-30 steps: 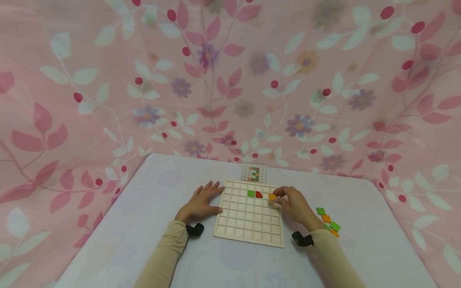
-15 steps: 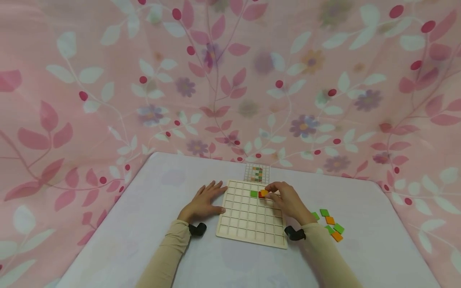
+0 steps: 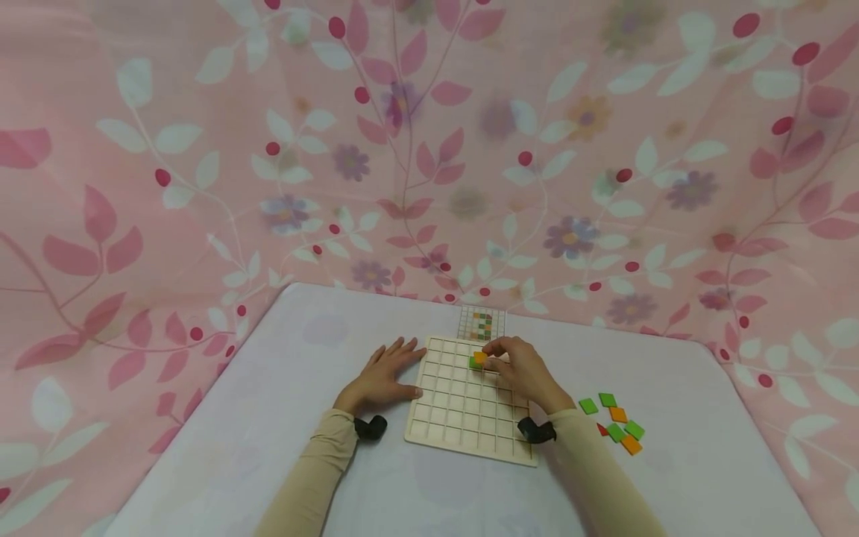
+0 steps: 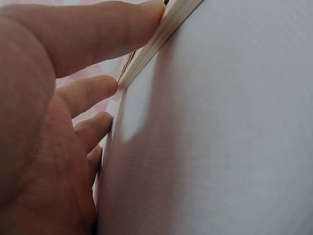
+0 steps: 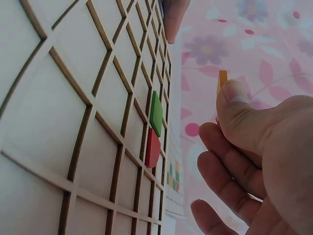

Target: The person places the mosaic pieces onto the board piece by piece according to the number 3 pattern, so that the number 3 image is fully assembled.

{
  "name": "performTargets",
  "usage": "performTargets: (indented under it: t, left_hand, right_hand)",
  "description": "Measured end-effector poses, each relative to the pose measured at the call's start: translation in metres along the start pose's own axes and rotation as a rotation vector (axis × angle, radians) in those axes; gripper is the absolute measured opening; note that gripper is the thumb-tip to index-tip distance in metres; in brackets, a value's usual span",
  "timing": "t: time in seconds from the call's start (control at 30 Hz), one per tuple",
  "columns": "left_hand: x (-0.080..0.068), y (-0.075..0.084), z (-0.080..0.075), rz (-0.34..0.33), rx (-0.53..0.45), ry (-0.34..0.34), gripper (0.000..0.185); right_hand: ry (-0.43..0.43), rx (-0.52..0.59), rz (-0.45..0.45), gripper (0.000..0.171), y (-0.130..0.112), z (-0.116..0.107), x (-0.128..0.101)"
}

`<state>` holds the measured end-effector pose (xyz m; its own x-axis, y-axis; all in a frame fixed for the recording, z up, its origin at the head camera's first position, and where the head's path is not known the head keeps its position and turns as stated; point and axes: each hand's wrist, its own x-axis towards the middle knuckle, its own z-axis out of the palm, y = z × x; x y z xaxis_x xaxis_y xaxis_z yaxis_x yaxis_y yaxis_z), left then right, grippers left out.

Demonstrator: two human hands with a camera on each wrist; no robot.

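From here, the right hand (image 3: 526, 373) pinches the orange tile (image 3: 479, 357). Likely light, stiff (wooden, perhaps); I'd hold its edges.

Right hand (image 3: 526, 373) and orange tile (image 3: 479, 357) shifted left (over green tile (image 5: 156, 115)); red piece (image 3: 602, 429) uncovered.

We get dim, flat light; soft shadow on tablecloth (image 4: 244, 122), L cam; gridded board (image 5: 95, 156) lens-bowed nr edge, R cam.

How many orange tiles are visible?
3: held orange tile in the right hand; nearer orange tile and farther orange tile right of the board. Right hand may hide others.
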<state>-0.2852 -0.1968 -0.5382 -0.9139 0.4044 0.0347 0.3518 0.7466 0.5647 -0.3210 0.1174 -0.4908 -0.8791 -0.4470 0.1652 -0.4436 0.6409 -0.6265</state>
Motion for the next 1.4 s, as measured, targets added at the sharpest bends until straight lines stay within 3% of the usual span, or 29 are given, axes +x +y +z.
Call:
performTargets:
  t: [0.27, 0.6, 1.0, 1.23, 1.4]
  left_hand:
    - [0.001, 0.001, -0.002, 0.049, -0.001, 0.024, 0.081]
    - [-0.003, 0.003, -0.001, 0.023, -0.004, 0.003, 0.082]
    - [0.0, 0.002, -0.002, 0.049, -0.028, 0.02, 0.081]
    - [-0.001, 0.004, -0.004, 0.033, -0.02, 0.008, 0.083]
    - [0.0, 0.004, -0.004, 0.032, -0.021, 0.009, 0.082]
  right_hand:
    - [0.005, -0.035, 0.002, 0.014, -0.001, 0.002, 0.01]
    - [-0.009, -0.085, 0.037, 0.013, -0.001, 0.01, 0.016]
    - [0.002, -0.093, -0.025, 0.016, -0.001, 0.019, 0.028]
    - [-0.009, -0.109, -0.03, 0.015, 0.005, 0.025, 0.035]
    - [0.0, -0.121, -0.084, 0.017, 0.006, 0.028, 0.037]
